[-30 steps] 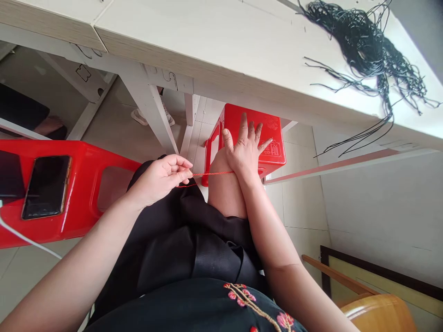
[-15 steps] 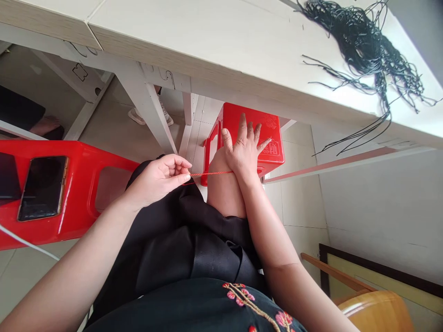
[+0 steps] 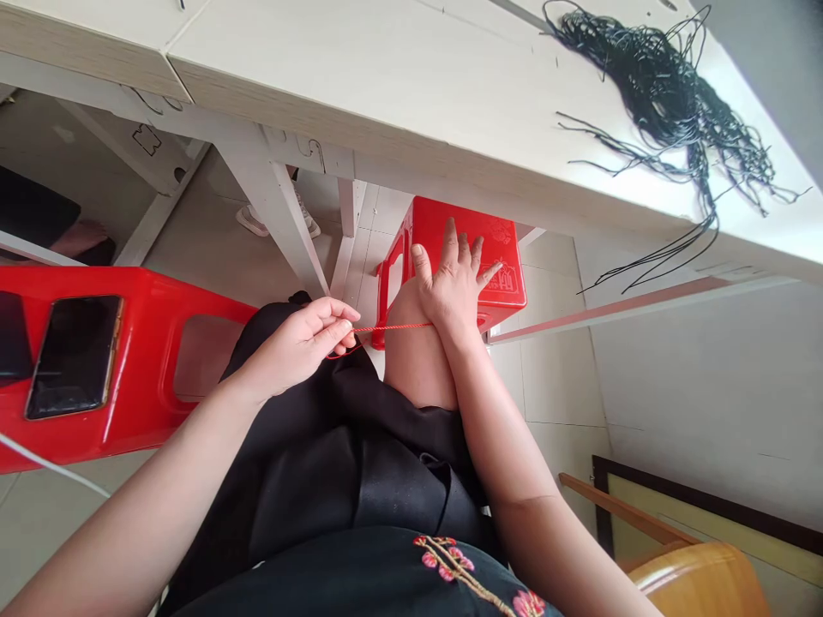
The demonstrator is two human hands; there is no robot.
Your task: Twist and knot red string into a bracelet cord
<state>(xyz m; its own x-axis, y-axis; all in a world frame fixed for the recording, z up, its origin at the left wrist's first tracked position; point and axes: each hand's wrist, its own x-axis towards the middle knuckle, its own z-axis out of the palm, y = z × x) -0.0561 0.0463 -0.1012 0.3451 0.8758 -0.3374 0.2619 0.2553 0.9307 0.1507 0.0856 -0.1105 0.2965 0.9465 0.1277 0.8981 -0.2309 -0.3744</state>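
A thin twisted red cord point(image 3: 393, 326) runs taut across my bare knee point(image 3: 415, 368). Its left end is pinched between the thumb and fingers of my left hand point(image 3: 315, 338), and a loose strand of it loops just below those fingers. The other end goes under the palm of my right hand point(image 3: 450, 287). That hand lies on the knee with its fingers stretched out and spread, pressing over the cord. What the cord does beneath the palm is hidden.
A bundle of black cords point(image 3: 669, 103) lies on the white table point(image 3: 360, 77), some ends hanging over its edge. One red stool point(image 3: 469, 231) stands beyond my knee; another red stool point(image 3: 147, 343) at left carries a phone point(image 3: 74, 356). A wooden chair point(image 3: 707, 583) is at lower right.
My left hand's fingers have curled more closely around the cord, and the loose strand below them shows a larger loop. My right hand stays spread on the knee. The view has shifted slightly.
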